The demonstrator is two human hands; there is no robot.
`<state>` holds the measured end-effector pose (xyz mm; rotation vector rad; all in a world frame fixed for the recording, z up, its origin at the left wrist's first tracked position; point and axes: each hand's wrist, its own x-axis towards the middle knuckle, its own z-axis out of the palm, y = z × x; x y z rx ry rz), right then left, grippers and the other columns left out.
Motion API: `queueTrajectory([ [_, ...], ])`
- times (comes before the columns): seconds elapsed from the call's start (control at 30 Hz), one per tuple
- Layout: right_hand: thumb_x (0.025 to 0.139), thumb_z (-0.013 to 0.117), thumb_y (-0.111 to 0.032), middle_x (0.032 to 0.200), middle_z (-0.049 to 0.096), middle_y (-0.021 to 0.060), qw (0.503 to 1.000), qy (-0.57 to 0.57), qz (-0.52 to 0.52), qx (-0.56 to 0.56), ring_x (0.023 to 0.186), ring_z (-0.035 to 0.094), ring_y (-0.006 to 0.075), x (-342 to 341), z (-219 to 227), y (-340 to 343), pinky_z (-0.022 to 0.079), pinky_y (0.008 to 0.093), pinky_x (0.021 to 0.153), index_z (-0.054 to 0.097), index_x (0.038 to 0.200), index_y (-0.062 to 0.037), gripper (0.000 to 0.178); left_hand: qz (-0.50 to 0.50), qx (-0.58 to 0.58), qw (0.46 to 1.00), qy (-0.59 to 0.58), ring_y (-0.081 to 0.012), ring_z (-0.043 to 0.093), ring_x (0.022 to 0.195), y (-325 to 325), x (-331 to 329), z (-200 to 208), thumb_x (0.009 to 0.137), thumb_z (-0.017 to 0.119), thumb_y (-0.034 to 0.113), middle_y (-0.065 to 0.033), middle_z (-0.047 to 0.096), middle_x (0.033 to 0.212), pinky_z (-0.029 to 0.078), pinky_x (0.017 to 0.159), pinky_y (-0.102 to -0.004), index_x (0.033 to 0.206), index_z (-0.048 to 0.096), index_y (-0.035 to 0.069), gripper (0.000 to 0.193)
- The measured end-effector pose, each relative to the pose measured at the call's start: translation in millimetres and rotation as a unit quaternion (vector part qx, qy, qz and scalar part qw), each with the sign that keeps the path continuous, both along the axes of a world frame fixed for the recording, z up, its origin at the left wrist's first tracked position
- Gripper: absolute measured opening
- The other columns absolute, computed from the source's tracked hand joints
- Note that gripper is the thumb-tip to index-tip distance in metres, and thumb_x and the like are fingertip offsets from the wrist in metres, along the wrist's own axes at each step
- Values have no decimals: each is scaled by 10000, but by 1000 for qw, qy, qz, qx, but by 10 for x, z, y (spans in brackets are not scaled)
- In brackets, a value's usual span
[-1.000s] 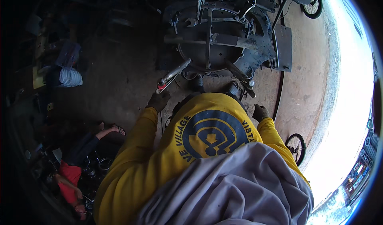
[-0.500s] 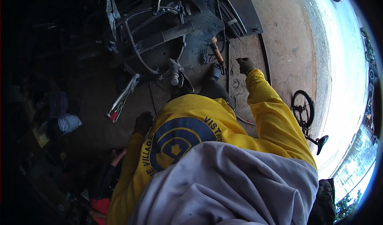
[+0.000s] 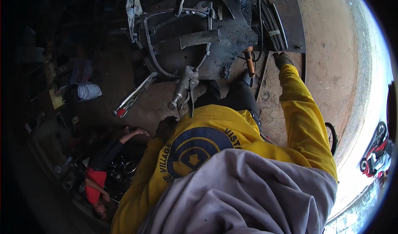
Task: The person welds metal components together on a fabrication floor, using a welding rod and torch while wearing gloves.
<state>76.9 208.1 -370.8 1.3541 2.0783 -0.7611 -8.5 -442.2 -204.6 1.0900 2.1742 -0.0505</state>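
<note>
Round blue-and-yellow emblem (image 3: 194, 151) printed across the back of a yellow sweatshirt (image 3: 232, 138), ringed by curved lettering, lying just above a grey cloth (image 3: 232, 196) bunched at the lower edge. Pale bundled bag (image 3: 88, 90) far left in shadow, beside a yellowish flat piece (image 3: 56, 98) on the dim floor.

Dark metal frame (image 3: 199, 39) filling the upper middle: curved rods, a flat bar across it, rough blackened plate. Locking pliers with a red-tipped handle (image 3: 133, 96) lying on the concrete floor (image 3: 331, 59) left of the frame, untouched. A second clamp (image 3: 183, 89) hanging off the frame's lower edge, handles pointing down toward the sweatshirt. Stack of thin rods (image 3: 271, 24) on a dark plate at upper right. Another person in a red top (image 3: 99, 174) reclining low at left, one arm raised. Wheel rim (image 3: 331, 136) showing behind the right sleeve; motorbike (image 3: 375, 151) out in the bright strip at far right.

Right hand (image 3: 282, 59), gloved, stretched out near the frame's right edge, just beside a wooden-handled tool (image 3: 249, 62) standing there; fingers curled, but touching it or not cannot be told. Left hand (image 3: 166, 128), dark-gloved, low by the hanging clamp's handles, close below them; closed or open cannot be told, contact unclear.
</note>
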Motion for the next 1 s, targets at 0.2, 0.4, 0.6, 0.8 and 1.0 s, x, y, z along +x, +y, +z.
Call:
queueTrajectory([
  [0.2, 958, 557, -398, 1166, 659, 204, 991, 27, 126, 36, 1086, 644, 306, 165, -861, 210, 501, 424, 920, 605, 1279, -87, 449, 166, -45, 983, -65, -355, 632, 1031, 292, 83, 218, 927, 553, 227, -162, 640, 1150, 524, 862, -453, 1063, 657, 54, 243],
  [0.4, 970, 570, -349, 1080, 667, 175, 988, 40, 148, 18, 977, 655, 269, 205, -1081, 201, 519, 409, 834, 585, 1288, -117, 393, 30, -27, 999, -11, -341, 627, 1071, 86, 37, 145, 928, 538, 230, -153, 638, 1202, 519, 885, -450, 1058, 667, 50, 257],
  [0.6, 960, 538, -429, 922, 689, 193, 996, 28, 73, -37, 788, 675, 317, 403, -870, 131, 533, 449, 709, 668, 1122, -68, 417, 161, -31, 984, -67, -349, 622, 1097, 65, -87, 78, 932, 525, 242, -168, 628, 1235, 514, 919, -431, 1127, 667, 58, 303],
  [0.8, 971, 530, -419, 766, 672, 122, 985, -65, 154, 35, 597, 639, 254, 1110, -1070, 181, 526, 419, 545, 718, 1029, -100, 375, 321, -54, 936, -130, -377, 628, 1070, 425, -304, 313, 920, 575, 304, -174, 650, 1190, 506, 932, -431, 1168, 646, 56, 358],
  [1.0, 949, 597, -324, 706, 660, 84, 993, -20, -12, -119, 530, 603, 212, 1901, -679, -481, 499, 384, 491, 709, 1084, -120, 269, 326, -41, 932, -150, -361, 630, 1092, 246, -217, 131, 914, 594, 339, -180, 674, 1150, 506, 927, -436, 1175, 645, 75, 375],
])
